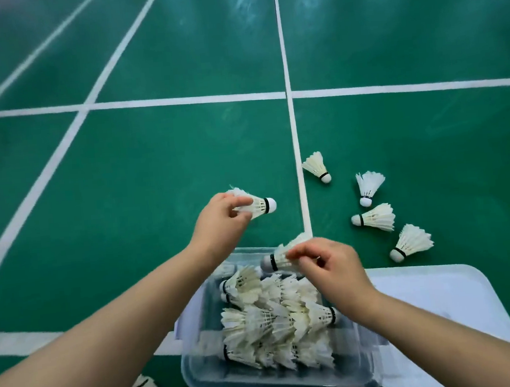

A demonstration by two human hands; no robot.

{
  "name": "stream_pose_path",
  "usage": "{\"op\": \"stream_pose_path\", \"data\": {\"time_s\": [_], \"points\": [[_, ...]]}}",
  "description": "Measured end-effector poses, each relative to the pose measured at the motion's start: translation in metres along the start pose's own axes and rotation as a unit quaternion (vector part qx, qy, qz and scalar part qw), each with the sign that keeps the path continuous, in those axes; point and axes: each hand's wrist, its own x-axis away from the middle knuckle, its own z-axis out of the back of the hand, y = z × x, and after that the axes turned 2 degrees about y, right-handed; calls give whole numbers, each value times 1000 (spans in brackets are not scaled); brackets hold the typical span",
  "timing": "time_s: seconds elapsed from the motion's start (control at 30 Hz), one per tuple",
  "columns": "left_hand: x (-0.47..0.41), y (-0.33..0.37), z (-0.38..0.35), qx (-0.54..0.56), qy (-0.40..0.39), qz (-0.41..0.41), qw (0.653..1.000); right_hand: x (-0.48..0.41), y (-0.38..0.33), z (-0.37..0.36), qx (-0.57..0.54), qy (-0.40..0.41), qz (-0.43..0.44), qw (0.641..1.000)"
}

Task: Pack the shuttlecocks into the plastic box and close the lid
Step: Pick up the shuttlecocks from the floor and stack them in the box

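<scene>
White feather shuttlecocks (pixel 274 324) lie heaped in the clear rectangular plastic box (pixel 202 377), just beneath the right grip (pixel 331 267). That grip pinches one shuttlecock (pixel 276 257) by its feathers, cork pointing left, over the box's far end. The left grip (pixel 219 224) pinches another shuttlecock (pixel 259 206) by its skirt, out beyond the box, above the green court floor (pixel 153 171). Packing looks about midway: four loose shuttlecocks (pixel 374 217) lie on the floor, right of the right grip, and the pale plastic lid (pixel 441 294) lies off, beside the box. Next, both held ones need lowering in among the heap.
</scene>
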Motion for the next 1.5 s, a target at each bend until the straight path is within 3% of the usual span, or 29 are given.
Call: {"op": "stream_pose_path", "data": {"time_s": [0.1, 0.23, 0.33, 0.63, 0.87, 1.03, 1.23, 1.5], "points": [[22, -8, 15, 28, 0, 37, 999, 5, 11, -18, 126, -142, 4, 982], [40, -22, 19, 17, -21, 62, 998, 1, 14, -39, 183, -195, 66, 961], [40, -26, 17, 11, -31, 63, 997, 0, 12, -55, 196, -195, 104, 955], [33, -32, 21, 53, -42, 67, 995, 4, 22, -62, 200, -49, 123, 971], [38, -38, 22, 99, -36, 87, 991, 14, 13, -67, 188, -118, 84, 971], [42, -40, 26, 113, -38, 100, 988, 13, 15, -81, 246, -207, 50, 946], [43, -41, 25, 130, -52, 111, 984, 1, 29, -81, 306, -228, 31, 924], [46, -41, 17, 137, -69, 109, 982, -1, 32, -73, 251, -263, 7, 932]]}}
